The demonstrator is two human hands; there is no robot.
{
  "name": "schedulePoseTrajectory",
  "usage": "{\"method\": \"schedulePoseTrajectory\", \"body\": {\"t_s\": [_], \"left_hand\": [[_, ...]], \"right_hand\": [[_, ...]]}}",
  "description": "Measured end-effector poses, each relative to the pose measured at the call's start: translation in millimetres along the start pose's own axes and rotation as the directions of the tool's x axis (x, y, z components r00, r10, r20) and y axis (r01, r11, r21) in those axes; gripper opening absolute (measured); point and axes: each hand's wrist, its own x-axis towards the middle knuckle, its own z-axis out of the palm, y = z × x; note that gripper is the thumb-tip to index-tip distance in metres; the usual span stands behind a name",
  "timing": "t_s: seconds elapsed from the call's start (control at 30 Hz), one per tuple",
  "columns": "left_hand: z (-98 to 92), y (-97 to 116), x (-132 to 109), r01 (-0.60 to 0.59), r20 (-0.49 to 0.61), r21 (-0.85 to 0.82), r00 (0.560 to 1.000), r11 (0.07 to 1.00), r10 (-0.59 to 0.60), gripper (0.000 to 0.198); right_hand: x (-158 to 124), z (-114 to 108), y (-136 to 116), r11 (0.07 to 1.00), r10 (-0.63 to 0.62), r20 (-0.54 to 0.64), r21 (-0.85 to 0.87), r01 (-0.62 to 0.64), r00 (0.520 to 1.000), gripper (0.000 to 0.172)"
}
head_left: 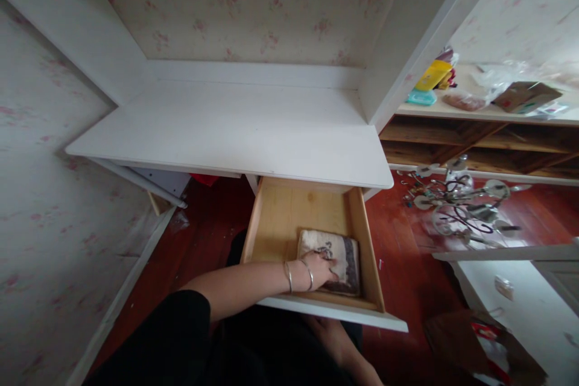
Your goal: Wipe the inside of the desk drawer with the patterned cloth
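A wooden drawer (275,211) with a white front is pulled out from under the white desk. Inside it, toward the right front corner, lies a folded cloth (346,253), beige with a dark brown band. My left hand (319,268), two silver bangles at its wrist, reaches over the drawer front and rests on the cloth, palm down with the fingers spread across its top. Below the drawer front is my right hand (323,332), close to its underside; the drawer front hides its fingers.
The white desktop (235,132) stands between a papered wall and a side panel. On the red floor to the right lie a chandelier (470,199), a white furniture piece (502,289) and a brown paper bag (456,338). A long shelf unit (474,114) holds bags and packets.
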Motion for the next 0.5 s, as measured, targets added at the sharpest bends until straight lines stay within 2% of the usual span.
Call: {"method": "schedulePoseTrajectory", "body": {"t_s": [0.13,0.23,0.37,0.43,0.5], "left_hand": [[-0.9,-16,-31,0.052,0.033,0.005,0.998,0.999,-0.052,0.042],[3.2,-38,-72,0.088,0.108,-0.003,0.99,0.996,-0.087,0.047],[14.4,-66,-121,0.172,0.229,-0.03,0.96,0.985,-0.161,0.065],[18.4,-73,-132,0.199,0.239,-0.035,0.953,0.979,-0.185,0.07],[18.1,-77,-132,0.205,0.232,-0.035,0.954,0.978,-0.191,0.069]], "right_hand": [[1,1,2,1.0,-0.005,-0.009,0.008,0.005,1.0,0.06],[0,2,2,1.0,0.017,-0.002,-0.008,-0.017,1.0,0.059],[-1,3,2,0.999,0.05,0.008,-0.002,-0.05,0.999,0.061],[0,3,2,0.999,0.052,0.003,-0.008,-0.052,0.999,0.061],[0,3,2,0.999,0.043,0.005,-0.017,-0.043,0.999,0.062]]}}
